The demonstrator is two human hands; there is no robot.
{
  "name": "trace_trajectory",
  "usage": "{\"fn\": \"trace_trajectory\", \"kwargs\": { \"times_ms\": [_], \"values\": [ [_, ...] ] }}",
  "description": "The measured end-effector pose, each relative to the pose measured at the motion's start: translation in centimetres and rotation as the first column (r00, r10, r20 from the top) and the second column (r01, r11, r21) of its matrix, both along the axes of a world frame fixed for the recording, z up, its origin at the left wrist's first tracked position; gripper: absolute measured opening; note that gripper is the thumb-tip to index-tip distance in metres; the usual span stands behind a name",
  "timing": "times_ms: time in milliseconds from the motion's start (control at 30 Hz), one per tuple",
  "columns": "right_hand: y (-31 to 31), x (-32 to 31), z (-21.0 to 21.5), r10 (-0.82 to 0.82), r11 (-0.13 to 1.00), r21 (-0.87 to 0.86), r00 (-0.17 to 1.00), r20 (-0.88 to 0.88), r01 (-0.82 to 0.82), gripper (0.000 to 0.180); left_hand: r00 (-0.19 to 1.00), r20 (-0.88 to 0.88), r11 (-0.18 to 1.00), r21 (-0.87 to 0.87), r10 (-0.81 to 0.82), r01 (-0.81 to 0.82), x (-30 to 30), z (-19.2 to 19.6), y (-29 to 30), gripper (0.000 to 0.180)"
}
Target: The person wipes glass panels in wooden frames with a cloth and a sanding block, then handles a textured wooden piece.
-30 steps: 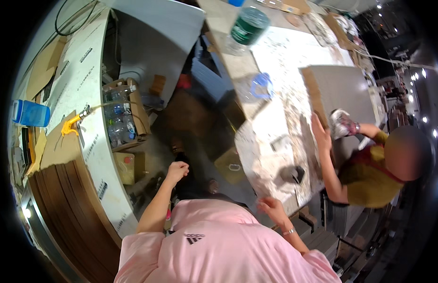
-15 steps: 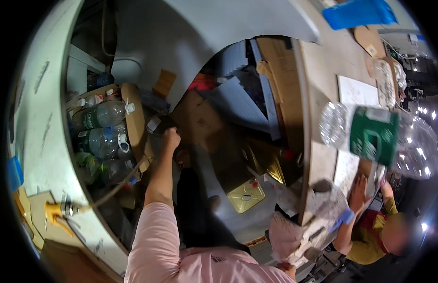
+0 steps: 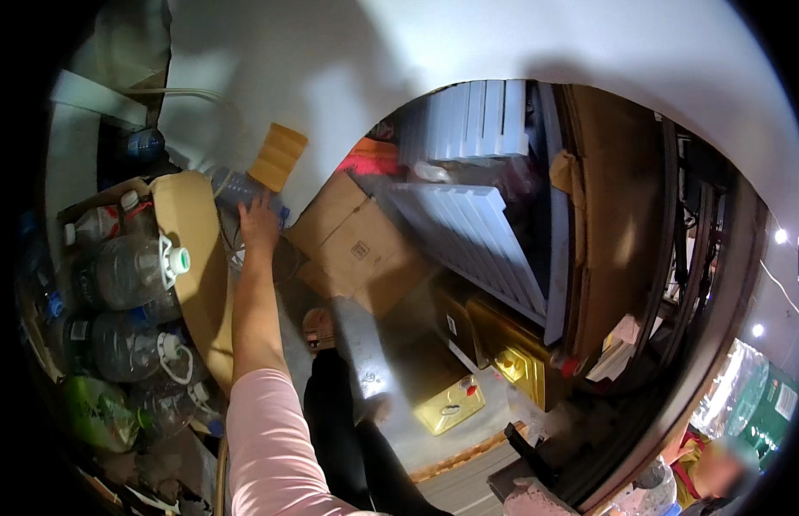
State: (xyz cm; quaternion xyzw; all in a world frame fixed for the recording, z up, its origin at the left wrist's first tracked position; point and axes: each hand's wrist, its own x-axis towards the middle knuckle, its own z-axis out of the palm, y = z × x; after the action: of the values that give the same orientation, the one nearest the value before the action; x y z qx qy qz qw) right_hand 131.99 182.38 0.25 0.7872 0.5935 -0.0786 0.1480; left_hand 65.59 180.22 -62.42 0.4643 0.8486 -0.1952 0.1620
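Clear plastic bottle [image 3: 236, 185] is touched by left hand [image 3: 260, 222], grip state cannot be told; slip risk, bottle wedged beside cardboard flap [image 3: 193, 249].

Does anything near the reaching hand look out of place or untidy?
Yes. The left hand touches a plastic bottle lying outside the cardboard box, where the other empty bottles are piled.

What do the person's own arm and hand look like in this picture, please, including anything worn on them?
Only the left arm shows. A plain pink sleeve covers the upper arm to about the elbow; the forearm below it is bare. The left hand is bare too: no glove, watch or ring can be made out. The right hand is out of view.
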Motion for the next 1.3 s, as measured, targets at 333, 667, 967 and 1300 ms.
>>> {"fn": "trace_trajectory", "kwargs": {
  "times_ms": [333,667,967,1300],
  "values": [
    [16.0,2.0,13.7,0.301,0.684,0.564,0.883,0.359,-0.462,0.025,0.997,0.054,0.995,-0.076,-0.058,0.062,-1.3,-6.3,2.2,0.039],
    [15.8,3.5,17.2,0.308,0.58,0.673,0.888,0.341,-0.459,0.024,0.963,0.259,0.919,0.393,-0.072,-0.038,20.0,1.1,-4.0,0.031],
    [-6.8,6.5,3.7,0.264,0.888,0.401,0.964,-0.038,-0.227,0.025,0.638,0.768,0.998,0.008,-0.05,0.069,37.7,17.5,-14.0,0.024],
    [-26.0,13.6,-3.9,0.323,0.936,0.034,0.815,-0.481,-0.351,0.025,0.851,0.525,0.937,0.309,-0.025,-0.163,40.8,35.0,-26.8,0.015]
  ]
}}
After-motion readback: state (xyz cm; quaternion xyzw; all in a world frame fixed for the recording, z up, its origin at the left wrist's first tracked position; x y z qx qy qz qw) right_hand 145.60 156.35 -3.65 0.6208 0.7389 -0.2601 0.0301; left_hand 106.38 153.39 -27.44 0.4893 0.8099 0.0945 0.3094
